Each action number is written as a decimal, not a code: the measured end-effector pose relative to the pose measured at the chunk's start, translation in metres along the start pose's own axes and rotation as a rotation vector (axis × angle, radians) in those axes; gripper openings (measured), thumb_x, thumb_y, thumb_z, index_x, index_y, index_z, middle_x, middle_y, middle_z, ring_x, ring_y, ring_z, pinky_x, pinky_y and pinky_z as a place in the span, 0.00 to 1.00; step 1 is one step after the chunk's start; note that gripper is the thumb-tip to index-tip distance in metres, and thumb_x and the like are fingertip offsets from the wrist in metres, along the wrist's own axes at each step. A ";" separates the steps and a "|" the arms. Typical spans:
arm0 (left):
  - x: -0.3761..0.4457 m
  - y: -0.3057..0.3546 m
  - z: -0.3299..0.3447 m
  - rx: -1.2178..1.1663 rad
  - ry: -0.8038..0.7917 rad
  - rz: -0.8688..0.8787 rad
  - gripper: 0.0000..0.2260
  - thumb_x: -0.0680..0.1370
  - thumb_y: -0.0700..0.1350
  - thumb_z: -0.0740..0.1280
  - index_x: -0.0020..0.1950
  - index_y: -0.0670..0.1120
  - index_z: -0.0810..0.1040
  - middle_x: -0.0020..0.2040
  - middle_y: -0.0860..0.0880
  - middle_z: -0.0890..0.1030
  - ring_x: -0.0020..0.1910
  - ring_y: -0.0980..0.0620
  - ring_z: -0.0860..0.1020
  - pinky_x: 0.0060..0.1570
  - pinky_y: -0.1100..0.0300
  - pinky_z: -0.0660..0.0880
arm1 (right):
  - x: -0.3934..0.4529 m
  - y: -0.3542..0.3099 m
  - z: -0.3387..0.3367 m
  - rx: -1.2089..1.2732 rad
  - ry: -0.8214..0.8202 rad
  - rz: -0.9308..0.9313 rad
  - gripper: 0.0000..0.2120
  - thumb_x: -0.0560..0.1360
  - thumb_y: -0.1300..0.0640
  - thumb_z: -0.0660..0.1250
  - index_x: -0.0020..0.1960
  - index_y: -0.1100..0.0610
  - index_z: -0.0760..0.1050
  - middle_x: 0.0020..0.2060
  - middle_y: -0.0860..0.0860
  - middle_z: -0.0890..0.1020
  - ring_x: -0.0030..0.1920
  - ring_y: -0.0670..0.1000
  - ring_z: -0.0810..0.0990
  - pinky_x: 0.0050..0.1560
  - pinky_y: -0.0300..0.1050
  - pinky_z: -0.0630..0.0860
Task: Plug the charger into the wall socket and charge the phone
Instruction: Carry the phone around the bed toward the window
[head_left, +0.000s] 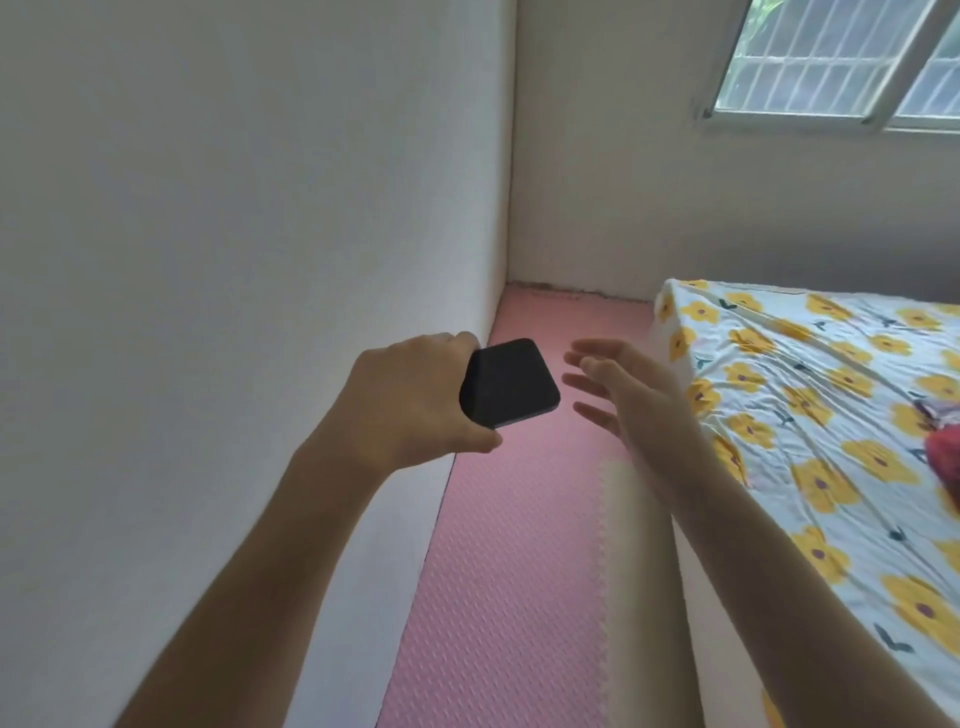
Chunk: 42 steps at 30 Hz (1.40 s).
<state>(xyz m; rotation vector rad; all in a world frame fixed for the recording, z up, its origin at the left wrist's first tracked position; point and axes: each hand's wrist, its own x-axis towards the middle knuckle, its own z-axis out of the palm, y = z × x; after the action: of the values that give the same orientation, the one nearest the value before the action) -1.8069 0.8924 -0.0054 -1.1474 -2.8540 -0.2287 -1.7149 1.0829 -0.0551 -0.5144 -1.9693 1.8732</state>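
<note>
Black and matte, the phone (511, 382) sits in the left hand (410, 400) — fingers wrapped over its far edge, thumb curled under the near edge, so the grip is firm around 1 end while the other end juts out free toward the right. It is held in the air above the pink textured floor mat (498, 597), tilted, with a rounded corner pointing up and another pointing right. The side facing the camera is plain dark; whether that is screen or back I cannot tell. The right hand (631, 397) hovers just beside the phone, not touching it — fingers spread wide and nearly straight, reaching leftward toward the free end, holding nothing. It is slightly motion-blurred. Both forearms are bare and extend up from the bottom of the view. To the left stands a plain white wall (234, 208), meeting a second wall at a corner behind the hands. On the right is a bed (831, 415) covered with a white sheet printed with yellow flowers, its corner close to the right hand; something red (945, 457) lies at the sheet's right edge, cut off by the frame. A window (841, 57) with a white grille shows at top right.
</note>
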 end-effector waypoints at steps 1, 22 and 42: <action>0.013 -0.001 0.002 -0.006 -0.006 0.026 0.24 0.63 0.63 0.72 0.53 0.55 0.71 0.43 0.58 0.76 0.38 0.57 0.76 0.30 0.64 0.65 | 0.008 0.000 -0.004 -0.003 0.027 0.001 0.09 0.81 0.57 0.62 0.58 0.52 0.78 0.53 0.48 0.84 0.55 0.48 0.83 0.57 0.49 0.80; 0.387 0.060 0.035 -0.070 -0.042 0.223 0.23 0.63 0.62 0.73 0.54 0.57 0.72 0.42 0.60 0.75 0.38 0.60 0.75 0.32 0.64 0.66 | 0.321 0.003 -0.151 0.030 0.255 -0.018 0.10 0.81 0.59 0.61 0.57 0.55 0.80 0.54 0.51 0.84 0.53 0.48 0.84 0.54 0.48 0.80; 0.739 0.045 0.058 -0.069 0.042 0.236 0.25 0.64 0.61 0.74 0.57 0.57 0.73 0.46 0.59 0.78 0.42 0.55 0.77 0.37 0.59 0.70 | 0.675 -0.001 -0.211 0.220 0.215 -0.007 0.11 0.80 0.58 0.61 0.53 0.53 0.81 0.53 0.50 0.86 0.55 0.50 0.84 0.59 0.53 0.78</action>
<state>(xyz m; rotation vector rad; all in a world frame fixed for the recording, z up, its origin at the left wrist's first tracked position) -2.3094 1.4388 0.0219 -1.4586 -2.6623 -0.3351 -2.1913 1.6045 -0.0322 -0.6127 -1.6049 1.9122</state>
